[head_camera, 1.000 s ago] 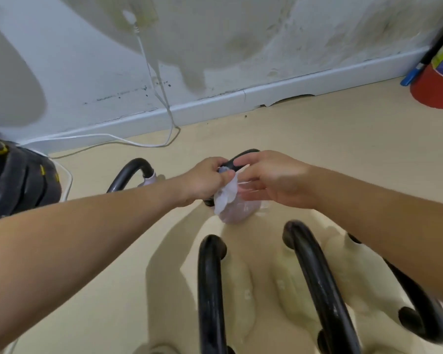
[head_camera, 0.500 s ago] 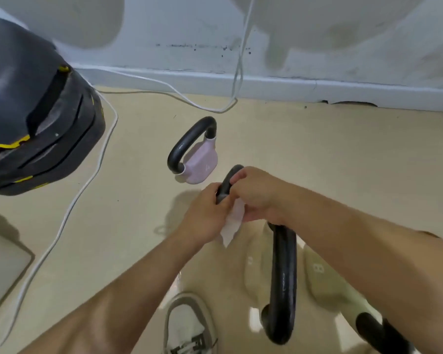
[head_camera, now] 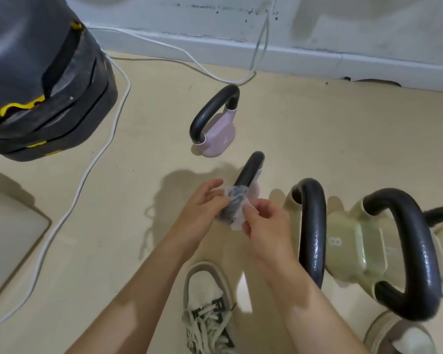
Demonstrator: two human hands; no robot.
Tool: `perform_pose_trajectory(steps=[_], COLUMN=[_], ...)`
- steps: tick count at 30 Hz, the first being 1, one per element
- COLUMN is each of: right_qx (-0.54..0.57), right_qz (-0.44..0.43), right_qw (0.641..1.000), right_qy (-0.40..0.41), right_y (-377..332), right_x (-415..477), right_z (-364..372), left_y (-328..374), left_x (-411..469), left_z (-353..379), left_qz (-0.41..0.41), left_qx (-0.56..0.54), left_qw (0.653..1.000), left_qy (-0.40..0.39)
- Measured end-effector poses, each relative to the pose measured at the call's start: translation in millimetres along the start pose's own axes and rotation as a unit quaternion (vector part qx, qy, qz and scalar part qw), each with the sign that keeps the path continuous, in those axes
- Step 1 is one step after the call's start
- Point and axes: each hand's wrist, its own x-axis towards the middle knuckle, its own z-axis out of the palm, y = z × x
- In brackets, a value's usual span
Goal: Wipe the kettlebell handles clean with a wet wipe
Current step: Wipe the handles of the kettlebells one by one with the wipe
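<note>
A thin white wet wipe (head_camera: 237, 209) is wrapped over the lower part of a black kettlebell handle (head_camera: 248, 171) in the middle of the floor. My left hand (head_camera: 202, 208) pinches the wipe from the left and my right hand (head_camera: 264, 221) pinches its right edge. The pink body of this kettlebell is mostly hidden behind the handle and my hands. Another pink kettlebell (head_camera: 219, 135) with a black handle stands further back. Pale green kettlebells (head_camera: 356, 241) with thick black handles stand at the right.
A black and yellow stack of weight plates (head_camera: 41, 80) fills the upper left. A white cable (head_camera: 95, 159) runs across the floor along the white baseboard (head_camera: 304, 57). My shoes (head_camera: 207, 300) are at the bottom. A flat pale board (head_camera: 8, 233) lies at the left edge.
The view has swung left and down. My hands have slid the wipe from the top of the handle down to its lower part.
</note>
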Motion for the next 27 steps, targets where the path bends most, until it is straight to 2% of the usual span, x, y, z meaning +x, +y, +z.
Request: perform_pose_trajectory(steps=[5, 7, 11, 15, 18, 20, 23, 25, 26, 27], right_qx=[-0.083, -0.045, 0.024, -0.015, -0.047, -0.052, -0.09, -0.143, -0.207, -0.307], right_qz=[-0.065, -0.085, -0.086, -0.079, -0.064, -0.056, -0.051, -0.081, -0.125, -0.19], right_qw=[0.993, 0.994, 0.996, 0.994, 0.989, 0.987, 0.979, 0.967, 0.949, 0.909], right_qy=[0.057, 0.052, -0.005, -0.074, -0.124, -0.145, -0.175, -0.193, -0.2, -0.207], right_y=[-10, -21, -45, -68, -80, -84, -89, -87, -86, -84], right_x=[-14, -20, -30, -35, -29, -21, -10, 1, 6, 9], right_z=[0, -1, -4, -11, -15, -13, -6, -6, -7, -8], left_y=[-3, -5, -9, -11, -17, -18, -12, -12, -11, -12], left_x=[-5, -2, -3, -16, -29, -33, -22, -13, -11, -9], left_z=[1, 6, 13, 20, 23, 30, 31, 22, 19, 16], left_qz=[0.05, 0.081, 0.118, 0.152, 0.166, 0.146, 0.085, 0.045, 0.034, 0.024], left_qx=[0.096, 0.126, 0.157, 0.121, 0.169, 0.177, 0.045, -0.052, -0.076, -0.094], left_qw=[0.994, 0.989, 0.98, 0.979, 0.969, 0.969, 0.98, 0.984, 0.984, 0.983], left_qy=[-0.006, 0.002, 0.039, 0.067, 0.072, 0.088, 0.175, 0.165, 0.158, 0.155])
